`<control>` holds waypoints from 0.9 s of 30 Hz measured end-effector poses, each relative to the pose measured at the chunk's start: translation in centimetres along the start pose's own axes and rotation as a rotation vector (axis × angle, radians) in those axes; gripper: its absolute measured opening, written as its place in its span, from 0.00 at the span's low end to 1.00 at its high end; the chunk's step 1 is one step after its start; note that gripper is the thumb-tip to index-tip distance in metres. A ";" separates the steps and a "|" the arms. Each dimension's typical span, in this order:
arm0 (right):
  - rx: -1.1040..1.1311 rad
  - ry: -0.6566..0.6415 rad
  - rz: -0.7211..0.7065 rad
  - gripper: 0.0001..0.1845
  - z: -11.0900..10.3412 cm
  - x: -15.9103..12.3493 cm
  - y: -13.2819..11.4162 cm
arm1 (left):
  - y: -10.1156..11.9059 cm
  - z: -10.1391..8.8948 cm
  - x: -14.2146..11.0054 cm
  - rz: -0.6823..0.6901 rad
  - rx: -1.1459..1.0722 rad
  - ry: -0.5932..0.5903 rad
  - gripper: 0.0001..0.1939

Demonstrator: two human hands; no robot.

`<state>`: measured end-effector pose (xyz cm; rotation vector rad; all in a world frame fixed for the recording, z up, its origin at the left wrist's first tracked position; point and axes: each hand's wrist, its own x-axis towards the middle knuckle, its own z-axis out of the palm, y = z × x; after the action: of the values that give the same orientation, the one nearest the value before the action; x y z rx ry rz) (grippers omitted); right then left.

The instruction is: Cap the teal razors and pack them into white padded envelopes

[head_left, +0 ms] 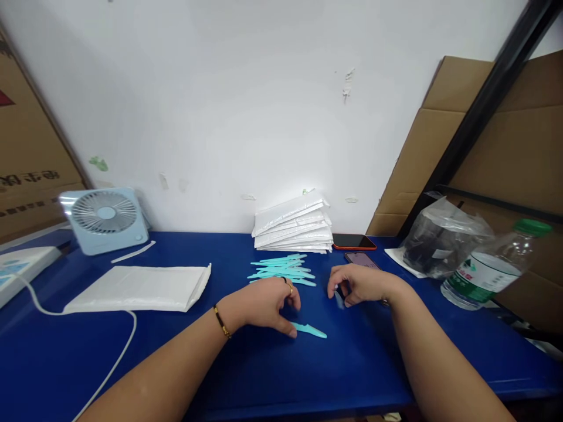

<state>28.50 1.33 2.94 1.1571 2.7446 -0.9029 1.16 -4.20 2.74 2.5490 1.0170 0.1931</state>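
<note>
A turquoise eyebrow razor [310,330] sits low over the blue table, its left end hidden behind my left thumb. My left hand [269,306] is curved above it, thumb and fingers apart, wearing a ring and a bracelet. To the right, my right hand [358,284] is closed in a pinch around a small clear plastic piece [339,299], partly hidden by the fingers. Just beyond my left hand lies a loose pile of turquoise eyebrow razors [284,269]. Behind them leans a stack of white packets [294,225].
On the left are a light blue fan [107,218], a folded white packet [138,288] and a white cable [121,354]. A red-edged phone [354,241] and another phone [361,259] lie behind my right hand. A bagged cup [435,237] and a bottle [488,272] stand right.
</note>
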 end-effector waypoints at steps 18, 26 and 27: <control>0.366 0.203 -0.011 0.16 1.0 1.7 -2.5 | -2.7 0.1 0.6 -0.148 -0.033 0.232 0.09; 0.262 0.271 -0.064 0.14 2.2 2.7 -3.4 | -1.9 0.3 1.0 -0.159 0.010 0.211 0.08; 0.228 0.295 -0.068 0.14 2.4 3.0 -3.4 | -2.0 0.5 1.1 -0.170 0.033 0.219 0.08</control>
<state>23.65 0.11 1.95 1.3377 2.9893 -1.1663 0.79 -2.27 1.50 2.4943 1.3221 0.4183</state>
